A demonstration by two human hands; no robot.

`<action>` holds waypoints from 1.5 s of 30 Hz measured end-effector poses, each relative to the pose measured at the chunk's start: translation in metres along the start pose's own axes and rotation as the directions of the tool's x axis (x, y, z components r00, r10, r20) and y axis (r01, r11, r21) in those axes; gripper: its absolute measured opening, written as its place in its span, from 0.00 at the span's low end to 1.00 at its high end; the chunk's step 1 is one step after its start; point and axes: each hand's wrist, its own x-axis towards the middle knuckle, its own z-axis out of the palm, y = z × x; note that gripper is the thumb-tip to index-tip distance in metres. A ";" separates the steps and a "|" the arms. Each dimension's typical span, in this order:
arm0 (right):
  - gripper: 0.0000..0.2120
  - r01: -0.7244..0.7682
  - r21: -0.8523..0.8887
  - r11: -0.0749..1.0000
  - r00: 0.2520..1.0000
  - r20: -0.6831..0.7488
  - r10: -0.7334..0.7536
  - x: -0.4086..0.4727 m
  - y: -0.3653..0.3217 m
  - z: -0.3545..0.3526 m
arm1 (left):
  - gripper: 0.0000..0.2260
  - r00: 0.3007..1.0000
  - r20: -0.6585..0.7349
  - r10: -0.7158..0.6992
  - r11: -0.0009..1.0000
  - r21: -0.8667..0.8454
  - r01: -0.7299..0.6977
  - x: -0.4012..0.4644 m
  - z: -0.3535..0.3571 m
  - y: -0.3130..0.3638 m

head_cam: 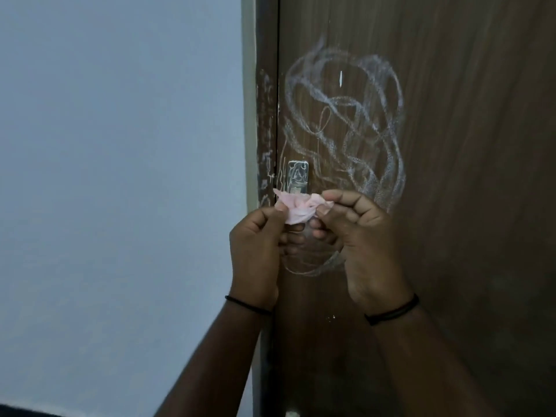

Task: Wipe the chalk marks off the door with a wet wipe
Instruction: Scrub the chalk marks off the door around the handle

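Nearest the lens: two bare forearms rising from the bottom edge, a thin black band (248,305) on the left wrist, another black band (392,311) on the right. Above them, left hand (255,245) and right hand (361,242) raised side by side in front of the door, nearly touching at the curled lower fingers. Between them a crumpled pale pink wet wipe (296,207), pinched at its left edge by the left thumb and forefinger, at its right edge by the right thumb and forefinger; both grips closed on the wipe, bunched and only partly spread. Wipe off the wood, held just in front of the lower part of a small metal plate (298,176) fixed near the door's edge.

Far left: plain pale blue-grey wall (120,176). Next, a narrow brown door frame (266,115), flecked with white scuffs along its length. Then the dark wood-grain door (481,176) filling the right side. On it, white chalk marks (346,130): wide looping scribbles above and to the right of the hands, thinner lines around the metal plate, one faint loop curving below and behind the hands. Chalk unwiped, strokes crisp.
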 end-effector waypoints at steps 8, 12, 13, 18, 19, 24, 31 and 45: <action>0.04 -0.067 0.020 0.998 0.998 -0.021 0.067 -0.023 -0.032 -0.006 | 0.11 0.997 -0.040 0.070 0.994 -0.077 -0.073 -0.032 0.031 0.025; 0.02 -0.089 0.062 0.994 0.992 -0.083 0.094 -0.022 -0.039 -0.014 | 0.06 0.989 -0.003 0.148 0.989 0.031 -0.148 -0.038 0.040 0.025; 0.02 -0.078 0.047 0.996 0.992 -0.099 0.083 -0.022 -0.039 -0.015 | 0.05 0.992 0.028 0.125 0.991 0.035 -0.126 -0.038 0.040 0.024; 0.03 -0.010 -0.184 0.983 0.997 -0.074 -0.003 -0.018 -0.026 -0.015 | 0.08 0.997 0.065 -0.049 0.998 -0.030 0.051 -0.029 0.030 0.015; 0.04 0.004 -0.217 0.976 0.999 -0.049 -0.015 -0.018 -0.022 -0.014 | 0.08 0.996 0.044 -0.082 0.995 -0.048 0.084 -0.026 0.027 0.012; 0.06 0.059 -0.242 0.968 0.993 0.117 -0.032 -0.013 -0.005 -0.007 | 0.07 0.986 -0.020 -0.168 0.981 -0.105 0.165 -0.006 0.015 -0.006; 0.11 0.004 -0.169 0.986 1.000 -0.004 -0.005 0.008 0.022 -0.007 | 0.07 0.995 0.091 -0.049 0.999 -0.005 0.049 0.012 0.016 -0.026; 0.09 0.160 -0.494 0.855 0.984 0.015 -0.176 0.069 0.037 -0.007 | 0.10 0.969 0.104 0.226 0.892 0.378 -0.249 0.063 0.005 -0.047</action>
